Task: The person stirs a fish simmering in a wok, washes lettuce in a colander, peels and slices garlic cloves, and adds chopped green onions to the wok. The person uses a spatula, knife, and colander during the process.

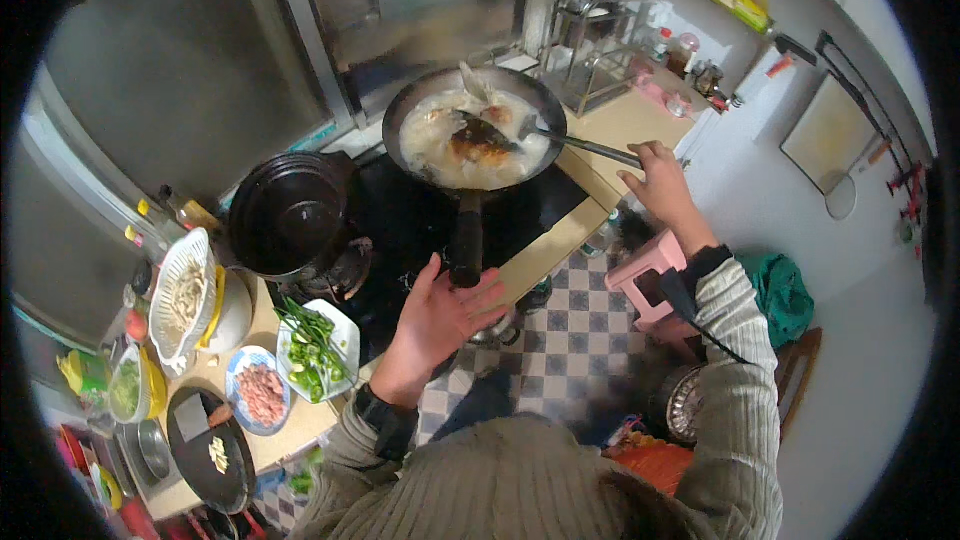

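Note:
A dark wok [390, 116] stands on the black cooktop [409, 221], holding pale broth [427, 161] around a browned piece of food [480, 139]. What looks like a fish tail [475, 82] rises from the liquid at the far side. In my right hand [660, 187] is the handle of a metal spatula [592, 147], whose blade rests inside the wok at the right. My left hand [442, 311] is palm up with fingers spread, just beneath the end of the wok's black handle [467, 240]. It does not grip the handle.
Left of the wok sits a black pot [289, 214]. Nearer are a plate of green peppers and scallions [319, 352], chopped meat [259, 390], and a round board [210, 457] with a cleaver [191, 416]. A pink stool [649, 277] stands on the floor at right.

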### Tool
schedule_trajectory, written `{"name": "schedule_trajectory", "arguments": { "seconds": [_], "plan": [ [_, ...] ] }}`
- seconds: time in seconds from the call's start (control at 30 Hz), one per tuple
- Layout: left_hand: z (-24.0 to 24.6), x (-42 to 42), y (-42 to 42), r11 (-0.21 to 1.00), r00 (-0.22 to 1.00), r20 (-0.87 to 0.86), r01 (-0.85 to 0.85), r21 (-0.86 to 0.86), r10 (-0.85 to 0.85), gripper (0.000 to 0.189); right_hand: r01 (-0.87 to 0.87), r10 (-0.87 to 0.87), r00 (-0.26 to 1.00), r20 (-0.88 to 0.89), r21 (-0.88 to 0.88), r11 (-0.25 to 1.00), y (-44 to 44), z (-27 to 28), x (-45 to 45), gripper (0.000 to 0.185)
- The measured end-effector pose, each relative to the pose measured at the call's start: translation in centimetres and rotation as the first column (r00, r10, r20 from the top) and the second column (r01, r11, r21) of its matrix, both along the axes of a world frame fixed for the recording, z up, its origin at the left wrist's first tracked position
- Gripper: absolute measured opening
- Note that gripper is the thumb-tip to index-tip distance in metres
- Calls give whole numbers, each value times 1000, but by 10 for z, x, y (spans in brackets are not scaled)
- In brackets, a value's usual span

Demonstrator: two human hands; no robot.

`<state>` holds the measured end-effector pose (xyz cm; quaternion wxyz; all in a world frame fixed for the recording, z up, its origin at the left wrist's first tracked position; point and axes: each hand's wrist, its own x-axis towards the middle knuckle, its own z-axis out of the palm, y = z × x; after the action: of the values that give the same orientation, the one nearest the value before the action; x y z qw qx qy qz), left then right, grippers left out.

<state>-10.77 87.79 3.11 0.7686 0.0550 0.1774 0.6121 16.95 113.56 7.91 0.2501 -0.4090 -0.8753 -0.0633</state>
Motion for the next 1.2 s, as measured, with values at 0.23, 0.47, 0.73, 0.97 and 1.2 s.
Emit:
{"name": "schedule_trajectory", "arguments": {
  "seconds": [0.23,0.47,0.73,0.97,1.2],
  "plan": [
    [11,8,25,938,975,-175,-184,-295,136,45,-1,88,905,417,-204,979,69,-7,-29,32],
    [13,21,27,902,936,74,-309,-302,345,41,-250,263,890,372,-85,965,103,45,5,28],
    [21,38,30,823,860,5,-486,-294,510,40,-620,625,738,255,-111,777,127,71,-15,34],
    [18,39,31,830,857,-15,-504,-238,516,37,-758,642,568,515,24,651,134,57,-50,40],
    [17,40,31,812,846,-9,-515,-274,533,35,-787,634,541,552,66,614,150,45,-48,45]
  ]
}}
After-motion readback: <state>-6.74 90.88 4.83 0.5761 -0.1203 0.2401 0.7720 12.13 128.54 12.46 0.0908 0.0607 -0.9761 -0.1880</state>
